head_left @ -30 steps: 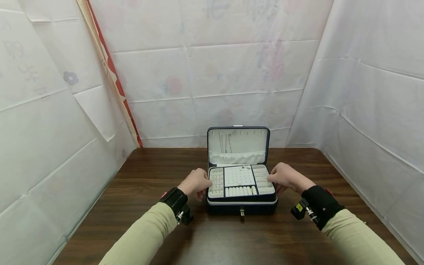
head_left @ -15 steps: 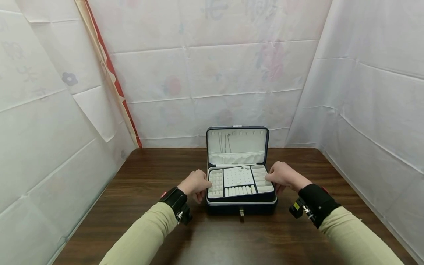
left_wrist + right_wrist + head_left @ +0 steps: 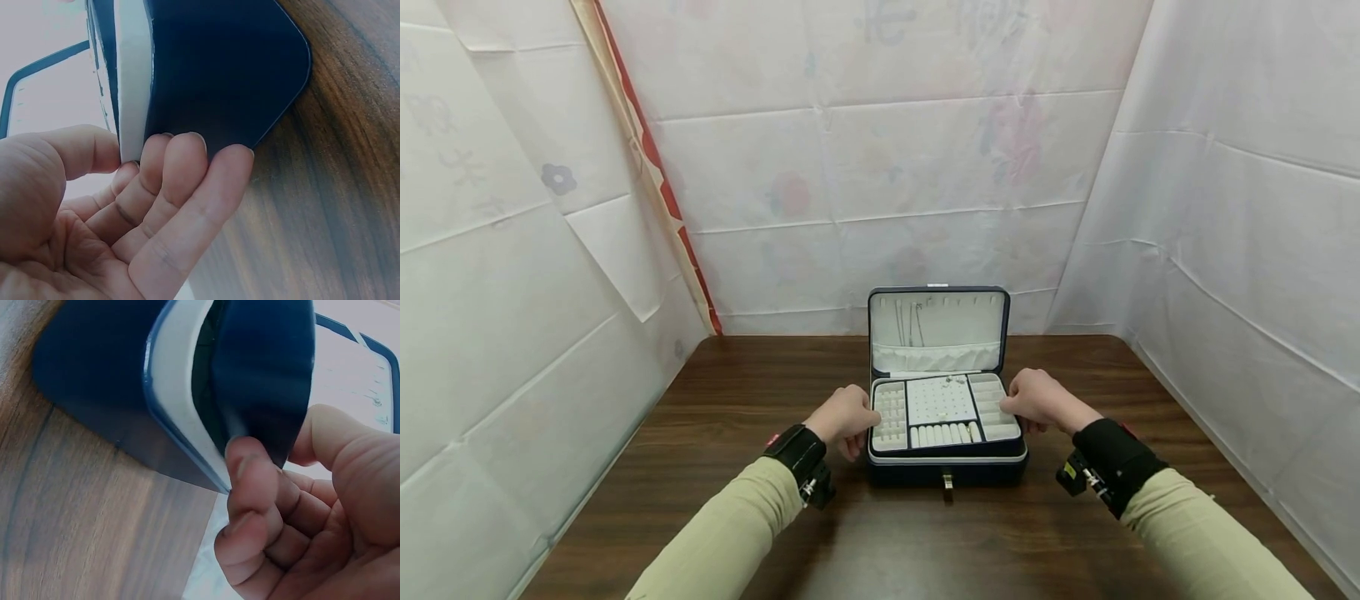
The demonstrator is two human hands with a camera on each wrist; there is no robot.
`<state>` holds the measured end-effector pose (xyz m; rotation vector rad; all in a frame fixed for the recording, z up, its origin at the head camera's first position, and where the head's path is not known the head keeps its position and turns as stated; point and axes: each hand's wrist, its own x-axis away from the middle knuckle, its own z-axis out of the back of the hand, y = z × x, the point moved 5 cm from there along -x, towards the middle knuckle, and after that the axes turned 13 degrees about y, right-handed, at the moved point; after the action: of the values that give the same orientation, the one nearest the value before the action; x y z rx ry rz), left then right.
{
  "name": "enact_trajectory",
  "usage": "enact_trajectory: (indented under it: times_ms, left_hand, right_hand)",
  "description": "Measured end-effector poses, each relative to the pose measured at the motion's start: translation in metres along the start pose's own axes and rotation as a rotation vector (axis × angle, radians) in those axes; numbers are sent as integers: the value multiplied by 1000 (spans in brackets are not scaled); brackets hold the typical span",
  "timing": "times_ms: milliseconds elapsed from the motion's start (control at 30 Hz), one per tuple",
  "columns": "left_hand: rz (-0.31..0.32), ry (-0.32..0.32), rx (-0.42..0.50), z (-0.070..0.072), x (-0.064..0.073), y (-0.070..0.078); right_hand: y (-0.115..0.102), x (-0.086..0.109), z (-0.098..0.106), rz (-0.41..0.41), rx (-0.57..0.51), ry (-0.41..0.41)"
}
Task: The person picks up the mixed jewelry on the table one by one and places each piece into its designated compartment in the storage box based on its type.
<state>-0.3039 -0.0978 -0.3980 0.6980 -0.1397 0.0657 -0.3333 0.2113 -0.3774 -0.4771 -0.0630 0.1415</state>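
A dark blue jewelry box (image 3: 910,475) stands on the table with its lid (image 3: 970,325) raised. Its white-lined jewelry tray (image 3: 940,402) sits askew, the right side lifted above the box's white rim (image 3: 174,375). My left hand (image 3: 841,415) holds the tray's left edge between thumb and index finger, its other fingertips against the box's outer side (image 3: 219,69). At the opposite side my right hand (image 3: 1043,398) pinches the tray's right wall (image 3: 269,369), thumb inside and fingers outside. A dark gap shows between that wall and the rim.
Thin necklaces (image 3: 912,323) hang inside the lid. Small earrings (image 3: 953,380) sit at the back of the tray's pegboard, above the ring rolls (image 3: 940,434). A metal clasp (image 3: 948,481) projects at the front. Brown wooden table (image 3: 737,383) surrounds the box, with white sheeting (image 3: 880,167) behind.
The right hand has dropped very slightly at the tray's right edge. Left hand, tray and box look almost unchanged.
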Motion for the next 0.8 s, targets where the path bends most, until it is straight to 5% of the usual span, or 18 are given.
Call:
enact_trajectory:
  times_ms: [800]
  left_hand:
    - [-13, -5, 1, -1, 1, 0]
  right_hand:
    - [0, 1, -12, 49, 117, -58]
